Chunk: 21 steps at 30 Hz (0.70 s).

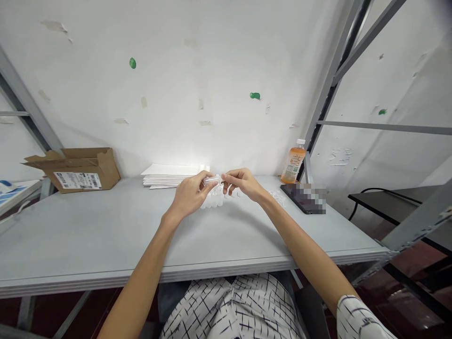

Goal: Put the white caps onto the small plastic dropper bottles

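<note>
My left hand (192,193) is closed around a small clear plastic tube (212,180), held sideways above the table with its end pointing right. Close against that end, my right hand (243,182) pinches with thumb and forefinger; whatever is between those fingertips is too small to make out. Below the hands, several small whitish, see-through bottles (213,201) are grouped on the table, partly covered by my left hand. A few tiny clear pieces (238,193) lie beneath my right hand.
Behind my left hand lies a stack of white cardboard (169,176). An opened brown box (81,169) sits at the far left. To the right are small clear pieces (278,197), a dark phone (300,198) and an orange drink bottle (294,162). Grey metal posts (328,99) frame the grey table (106,235).
</note>
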Available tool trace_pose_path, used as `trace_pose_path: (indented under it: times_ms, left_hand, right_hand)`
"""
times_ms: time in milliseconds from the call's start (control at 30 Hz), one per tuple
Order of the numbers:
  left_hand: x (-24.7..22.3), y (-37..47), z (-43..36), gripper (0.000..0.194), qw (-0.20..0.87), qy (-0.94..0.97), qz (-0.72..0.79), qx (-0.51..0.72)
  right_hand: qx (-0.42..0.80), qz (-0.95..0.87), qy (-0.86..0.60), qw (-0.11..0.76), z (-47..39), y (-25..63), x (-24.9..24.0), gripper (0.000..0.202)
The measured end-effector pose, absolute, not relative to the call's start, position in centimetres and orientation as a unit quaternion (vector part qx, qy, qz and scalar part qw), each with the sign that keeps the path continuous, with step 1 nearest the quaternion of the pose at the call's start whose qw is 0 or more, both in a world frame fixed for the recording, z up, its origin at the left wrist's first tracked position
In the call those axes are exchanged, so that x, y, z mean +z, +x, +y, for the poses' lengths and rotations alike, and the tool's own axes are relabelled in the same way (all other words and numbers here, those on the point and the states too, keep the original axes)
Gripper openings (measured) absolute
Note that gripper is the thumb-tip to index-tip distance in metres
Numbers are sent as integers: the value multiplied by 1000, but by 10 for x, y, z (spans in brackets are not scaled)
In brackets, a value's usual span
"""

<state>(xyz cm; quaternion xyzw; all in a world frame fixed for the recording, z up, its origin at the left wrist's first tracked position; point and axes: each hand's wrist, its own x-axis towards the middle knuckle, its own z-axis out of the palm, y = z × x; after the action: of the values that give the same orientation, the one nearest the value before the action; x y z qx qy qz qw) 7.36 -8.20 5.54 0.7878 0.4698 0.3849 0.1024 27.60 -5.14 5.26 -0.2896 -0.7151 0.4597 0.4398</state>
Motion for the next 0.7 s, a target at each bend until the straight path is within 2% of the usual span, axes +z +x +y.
trace_pose_path:
  times_ms: [233, 400, 533, 700]
  left_hand:
    - [55, 74, -80, 50, 65, 778, 483, 397]
    - [51, 74, -79, 36, 74, 786, 427, 441]
    - [48, 74, -79, 37, 76, 798, 406, 439]
    - [50, 77, -80, 40, 77, 798, 437, 408]
  right_hand:
    - [441, -726, -280, 449, -57, 277, 57, 37]
    - [440, -725, -294, 441, -55, 281, 58, 40]
    - [430, -729, -307, 436, -54, 287, 61, 44]
    - [429, -744, -284, 427, -57, 294, 65, 36]
